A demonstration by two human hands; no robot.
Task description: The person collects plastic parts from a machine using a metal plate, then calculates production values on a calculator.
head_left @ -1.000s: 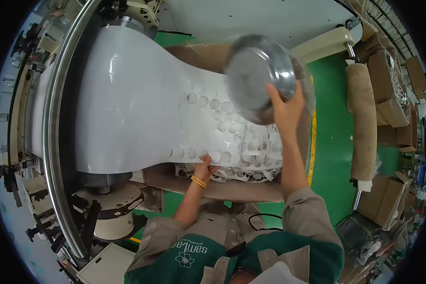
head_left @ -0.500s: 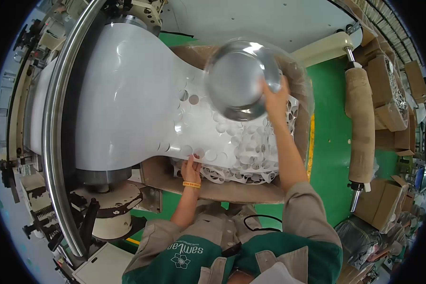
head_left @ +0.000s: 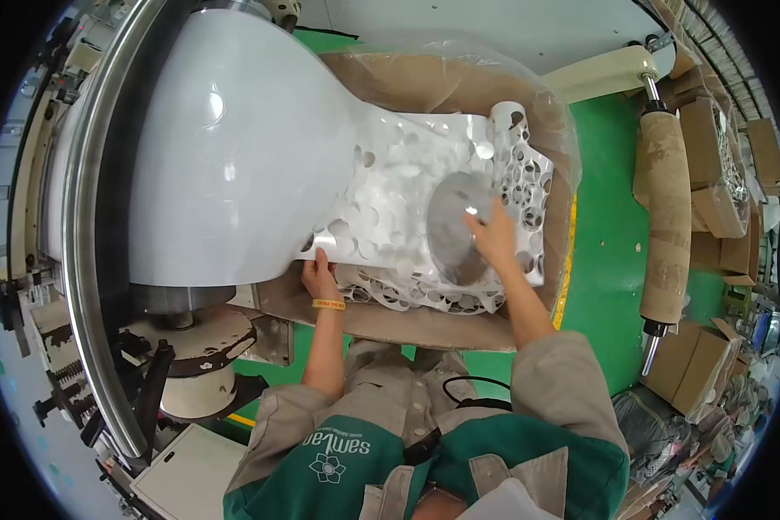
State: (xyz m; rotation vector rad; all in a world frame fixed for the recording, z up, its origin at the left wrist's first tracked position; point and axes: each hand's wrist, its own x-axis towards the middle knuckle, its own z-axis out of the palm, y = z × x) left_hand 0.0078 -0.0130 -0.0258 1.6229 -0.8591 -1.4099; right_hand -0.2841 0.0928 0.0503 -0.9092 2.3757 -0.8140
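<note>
My right hand (head_left: 497,236) grips a shiny metal bowl (head_left: 452,243), tilted low over a white sheet (head_left: 243,156). The sheet comes off the big roller at left and is punched with round holes toward its right part. Many white discs (head_left: 399,186) lie scattered on it near the bowl. At the sheet's near edge, my left hand (head_left: 321,276), with a yellow band at the wrist, pinches the border between thumb and fingers. Punched sheet scrap (head_left: 524,182) is heaped beneath and to the right. What the bowl contains cannot be made out.
An open cardboard box (head_left: 381,325) with a clear plastic liner (head_left: 494,65) surrounds the scrap. A long metal bar (head_left: 95,234) runs along the left machine. At right stand a brown roller (head_left: 665,225) on an arm and several cardboard boxes (head_left: 693,364) on the green floor.
The bowl has come down and toward me, turning from a wide view to a steeper tilt. More discs now cover the sheet. My left hand keeps its hold on the edge, slightly further left.
</note>
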